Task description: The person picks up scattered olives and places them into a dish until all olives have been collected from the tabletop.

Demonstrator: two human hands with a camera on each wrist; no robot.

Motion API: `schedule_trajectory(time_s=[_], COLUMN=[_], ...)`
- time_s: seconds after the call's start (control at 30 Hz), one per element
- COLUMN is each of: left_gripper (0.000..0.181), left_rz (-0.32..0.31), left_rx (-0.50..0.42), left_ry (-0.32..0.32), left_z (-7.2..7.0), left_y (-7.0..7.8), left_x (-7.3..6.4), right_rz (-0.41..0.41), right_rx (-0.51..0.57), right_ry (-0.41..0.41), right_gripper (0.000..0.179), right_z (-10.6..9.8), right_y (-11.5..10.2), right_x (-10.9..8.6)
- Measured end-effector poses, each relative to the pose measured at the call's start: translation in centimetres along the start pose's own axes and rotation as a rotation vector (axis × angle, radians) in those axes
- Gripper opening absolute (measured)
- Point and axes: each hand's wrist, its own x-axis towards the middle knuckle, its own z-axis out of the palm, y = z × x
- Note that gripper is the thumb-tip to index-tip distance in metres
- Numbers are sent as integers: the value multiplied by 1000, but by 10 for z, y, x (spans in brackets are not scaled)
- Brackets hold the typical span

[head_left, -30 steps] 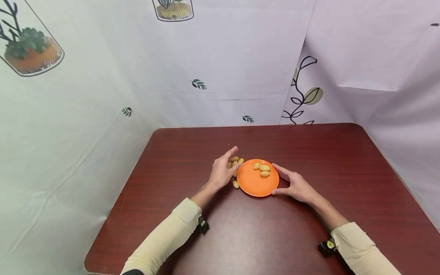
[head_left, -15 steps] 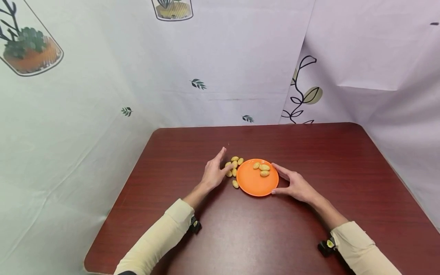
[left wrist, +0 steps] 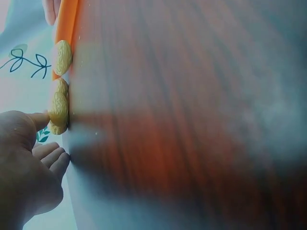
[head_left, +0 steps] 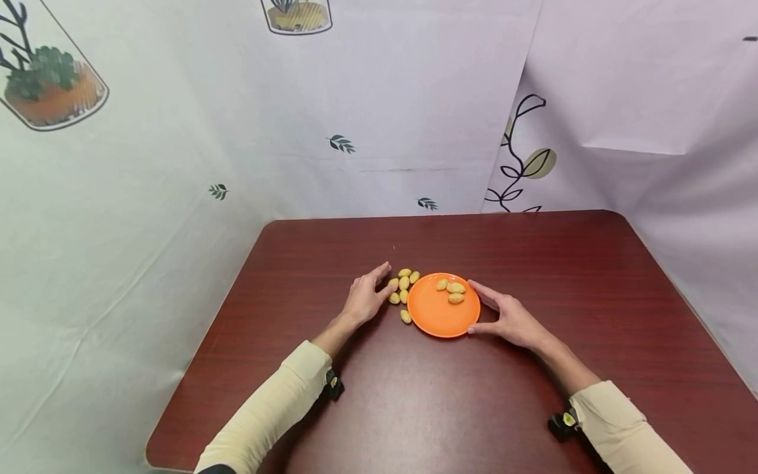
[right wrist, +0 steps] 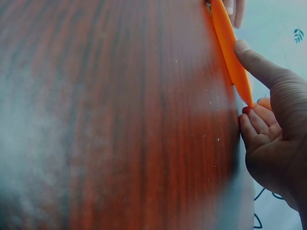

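Left hand [head_left: 362, 299]: digits spread beside peanuts [head_left: 404, 282], plate's [head_left: 435, 315] 9 o'clock. Right hand [head_left: 512, 321]: spread along rim, 3 o'clock. Table [head_left: 444, 395] extends toward 6.

Soft glare lies on the table [head_left: 426, 408]; both wrist views are dimmer, hazy and seemingly unfocused.

You face a glossy reddish-brown table [head_left: 450, 408], pale plant-printed sheeting [head_left: 414, 85] hanging behind it and along both its sides
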Motion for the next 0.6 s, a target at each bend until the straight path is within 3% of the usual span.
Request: schedule_trajectory(time_s=[0.6], left_gripper=[46], left_rz=[-1], left_rx=[49], left_ry=[-29], left_z=[-1], left_y=[-1], left_x=[3], right_rz=[-6], right_rx=[2], right_ry=[0], right_gripper=[102], right_z=[1], right_y=[1], right_x=[1])
